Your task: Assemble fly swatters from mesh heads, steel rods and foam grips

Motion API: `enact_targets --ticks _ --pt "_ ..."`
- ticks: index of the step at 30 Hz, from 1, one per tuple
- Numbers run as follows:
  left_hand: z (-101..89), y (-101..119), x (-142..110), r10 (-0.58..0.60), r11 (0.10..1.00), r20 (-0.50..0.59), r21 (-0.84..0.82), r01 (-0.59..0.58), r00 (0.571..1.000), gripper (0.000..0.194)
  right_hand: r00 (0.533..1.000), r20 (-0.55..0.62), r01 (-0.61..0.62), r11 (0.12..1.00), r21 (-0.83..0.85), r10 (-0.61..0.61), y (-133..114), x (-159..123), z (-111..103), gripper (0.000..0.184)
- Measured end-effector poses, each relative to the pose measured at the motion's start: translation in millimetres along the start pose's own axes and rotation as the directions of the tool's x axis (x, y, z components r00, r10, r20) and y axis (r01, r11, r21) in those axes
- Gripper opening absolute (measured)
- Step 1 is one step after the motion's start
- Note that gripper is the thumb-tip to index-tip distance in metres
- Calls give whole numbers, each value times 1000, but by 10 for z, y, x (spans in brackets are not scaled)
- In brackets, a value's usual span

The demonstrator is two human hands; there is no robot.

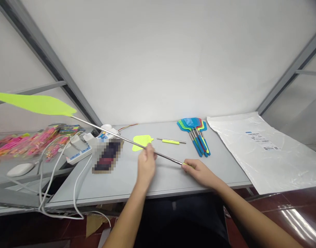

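Note:
A long fly swatter is stretched out across the view: its thin metal rod [108, 132] runs up and left to a yellow-green head [39, 104] raised above the left shelf. My right hand [199, 171] is closed on its yellow-green handle end at the table's front. My left hand [146, 163] pinches the rod a little further along. Behind my left hand a loose yellow-green swatter head [141, 141] lies flat on the grey table [168, 179], and a short collapsed rod with a yellow grip [171, 141] lies beside it.
A bunch of several blue, green and red swatters [195, 132] lies at the back right. A large clear plastic bag [266, 151] covers the table's right end. A white power strip [80, 150] with cables, a blurred dark object [107, 155], pink packets [28, 141] and a white mouse [19, 169] sit left.

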State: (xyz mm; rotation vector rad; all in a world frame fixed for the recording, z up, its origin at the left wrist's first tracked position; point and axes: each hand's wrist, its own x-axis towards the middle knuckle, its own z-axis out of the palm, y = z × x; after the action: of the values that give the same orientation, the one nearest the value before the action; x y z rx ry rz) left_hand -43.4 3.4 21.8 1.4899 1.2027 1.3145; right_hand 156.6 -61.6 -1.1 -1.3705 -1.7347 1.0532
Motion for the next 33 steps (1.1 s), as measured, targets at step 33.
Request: enact_targets --ticks 33 --pt "171 -106 -92 -77 997 326 12 78 942 51 998 -57 -4 988 -154 -5 18 -16 46 41"
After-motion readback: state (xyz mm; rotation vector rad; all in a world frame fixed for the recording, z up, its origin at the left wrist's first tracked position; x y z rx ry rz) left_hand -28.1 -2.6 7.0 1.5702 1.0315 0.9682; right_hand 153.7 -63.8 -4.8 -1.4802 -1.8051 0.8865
